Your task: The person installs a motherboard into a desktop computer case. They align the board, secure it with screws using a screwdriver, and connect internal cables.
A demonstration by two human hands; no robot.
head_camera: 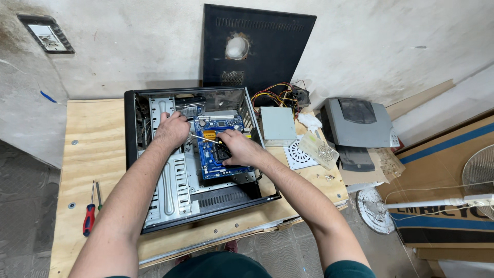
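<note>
Open PC case mid-table, motherboard inside; screwdrivers left, printer right, side panel behind.

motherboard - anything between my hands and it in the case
Nothing visible does. The case lies open with its side panel off, so the blue motherboard is exposed from above. The right hand already rests on it, holding a screwdriver. The left hand sits beside the board's left edge, on the metal frame.

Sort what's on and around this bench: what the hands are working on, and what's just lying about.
In hand:
open computer case
blue motherboard
screwdriver in right hand
left hand inside the case

Lying about:
red-handled screwdriver
black side panel
grey printer
fan grille
</note>
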